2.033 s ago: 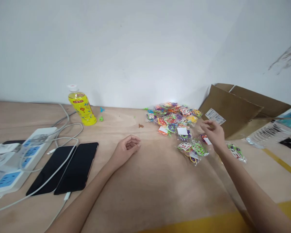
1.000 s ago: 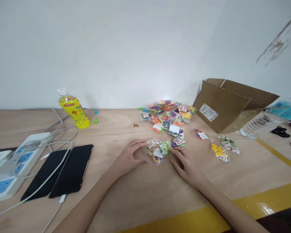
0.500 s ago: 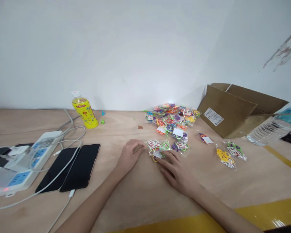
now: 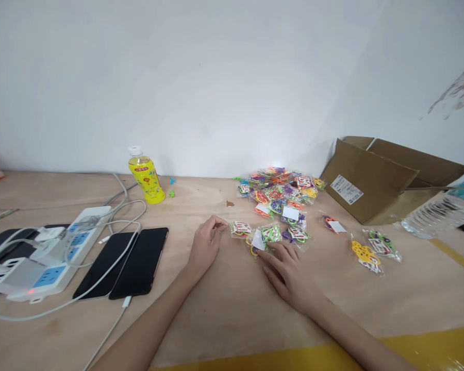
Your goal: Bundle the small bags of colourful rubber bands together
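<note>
My left hand (image 4: 206, 245) is pinched at the left edge of a small clear plastic packet (image 4: 241, 229) with a red-and-white label. My right hand (image 4: 292, 275) lies palm down with its fingers spread, and a fingertip touches a packet (image 4: 259, 241) showing a blank white card and a yellow ring-like piece. Against that one lies a packet of green pieces (image 4: 271, 233). Just behind the right fingers is a packet with purple and green pieces (image 4: 296, 235). The undersides of the right fingertips are hidden.
A heap of colourful packets (image 4: 278, 188) lies by the wall, with a few separate packets (image 4: 365, 253) to the right. An open cardboard box (image 4: 371, 180) stands back right. On the left are a yellow drink bottle (image 4: 149, 180), two phones (image 4: 139, 265) and a corded power strip (image 4: 67, 257).
The view has swung slightly left. My left hand has drawn the labelled packet leftward, away from the neighbouring ones. My right fingers stay by the packet with the white card.
</note>
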{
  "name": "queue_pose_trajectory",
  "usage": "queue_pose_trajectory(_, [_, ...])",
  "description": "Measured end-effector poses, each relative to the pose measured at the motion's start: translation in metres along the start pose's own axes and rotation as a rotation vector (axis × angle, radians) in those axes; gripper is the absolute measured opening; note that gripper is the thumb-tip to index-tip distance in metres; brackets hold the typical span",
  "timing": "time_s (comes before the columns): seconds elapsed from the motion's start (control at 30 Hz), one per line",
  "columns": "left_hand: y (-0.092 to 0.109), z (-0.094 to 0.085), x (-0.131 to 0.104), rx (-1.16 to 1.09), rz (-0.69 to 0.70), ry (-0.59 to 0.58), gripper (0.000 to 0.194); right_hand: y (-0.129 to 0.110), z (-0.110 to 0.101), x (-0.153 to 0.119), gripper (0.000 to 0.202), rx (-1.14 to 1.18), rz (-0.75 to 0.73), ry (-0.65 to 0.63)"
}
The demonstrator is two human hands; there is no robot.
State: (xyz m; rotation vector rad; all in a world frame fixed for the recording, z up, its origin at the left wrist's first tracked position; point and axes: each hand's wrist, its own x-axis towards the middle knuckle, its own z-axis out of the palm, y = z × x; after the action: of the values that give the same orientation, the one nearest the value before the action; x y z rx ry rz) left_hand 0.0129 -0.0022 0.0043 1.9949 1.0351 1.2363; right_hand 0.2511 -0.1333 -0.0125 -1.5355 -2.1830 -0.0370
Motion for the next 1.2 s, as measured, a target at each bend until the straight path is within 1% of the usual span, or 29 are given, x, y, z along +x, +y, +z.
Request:
queue_pose_trajectory(0.1, [-0.004, -0.003, 0.003, -0.148, -0.053, 0.019, 0.014, 0.001, 0.005, 0.005, 0.036, -0.047, 0.010, 0.045])
queue_pose_trajectory(0.17, [-0.008, -0.005, 0.004, -0.220, -0.064, 0.041, 0.013, 0.002, 0.009, 0.008, 0.030, -0.057, 0.018, 0.076])
queue_pose_trajectory(0.3, [-0.015, -0.008, 0.006, -0.244, -0.031, 0.062, 0.009, 0.011, 0.014, 0.007, 0.023, -0.095, 0.094, 0.150])
queue_pose_trajectory(0.4, [-0.016, -0.013, 0.005, -0.204, 0.009, 0.009, 0.019, 0.019, 0.014, 0.005, 0.021, -0.167, 0.153, 0.264])
queue_pose_trajectory(0.47, [-0.014, -0.015, 0.005, -0.163, 0.052, -0.056, 0.024, 0.018, 0.014, 0.008, 0.022, -0.138, 0.123, 0.309])
queue_pose_trajectory(0.5, [-0.013, -0.016, 0.005, -0.137, 0.071, -0.087, 0.024, 0.014, 0.015, 0.010, 0.024, -0.090, 0.087, 0.307])
queue_pose_trajectory(0.53, [-0.012, -0.016, 0.005, -0.105, 0.080, -0.107, 0.021, 0.009, 0.016, 0.015, 0.025, -0.024, 0.044, 0.287])
queue_pose_trajectory(0.6, [-0.011, -0.015, 0.005, -0.019, 0.055, -0.098, 0.011, -0.006, 0.020, 0.029, 0.027, 0.127, -0.037, 0.203])
queue_pose_trajectory(0.63, [-0.012, -0.014, 0.005, 0.030, 0.028, -0.076, 0.013, -0.012, 0.022, 0.040, 0.028, 0.198, -0.065, 0.150])
queue_pose_trajectory(0.7, [-0.016, -0.012, 0.004, 0.111, -0.020, -0.027, 0.024, -0.018, 0.030, 0.068, 0.033, 0.293, -0.093, 0.058])
queue_pose_trajectory(0.77, [-0.022, -0.012, 0.003, 0.148, -0.039, 0.000, 0.025, -0.011, 0.038, 0.107, 0.035, 0.303, -0.086, 0.018])
queue_pose_trajectory(0.83, [-0.027, -0.013, 0.002, 0.163, -0.056, 0.016, 0.019, 0.010, 0.046, 0.154, 0.033, 0.218, -0.050, 0.015])
queue_pose_trajectory(0.9, [-0.029, -0.015, 0.001, 0.196, -0.086, 0.032, 0.015, 0.038, 0.050, 0.202, 0.039, 0.076, 0.029, -0.025])
queue_pose_trajectory(0.97, [-0.029, -0.016, 0.000, 0.232, -0.116, 0.035, 0.020, 0.067, 0.052, 0.241, 0.047, -0.096, 0.116, -0.146])
queue_pose_trajectory(1.0, [-0.029, -0.016, -0.001, 0.234, -0.126, 0.031, 0.023, 0.080, 0.052, 0.257, 0.050, -0.121, 0.135, -0.165])
queue_pose_trajectory(1.03, [-0.029, -0.016, -0.001, 0.217, -0.131, 0.025, 0.025, 0.091, 0.053, 0.269, 0.050, -0.140, 0.145, -0.185])
queue_pose_trajectory(1.1, [-0.030, -0.014, -0.001, 0.126, -0.133, 0.020, 0.024, 0.108, 0.055, 0.284, 0.048, -0.159, 0.150, -0.224])
queue_pose_trajectory(1.2, [-0.032, -0.012, 0.000, -0.022, -0.138, 0.078, 0.018, 0.122, 0.061, 0.293, 0.042, -0.189, 0.155, -0.278])
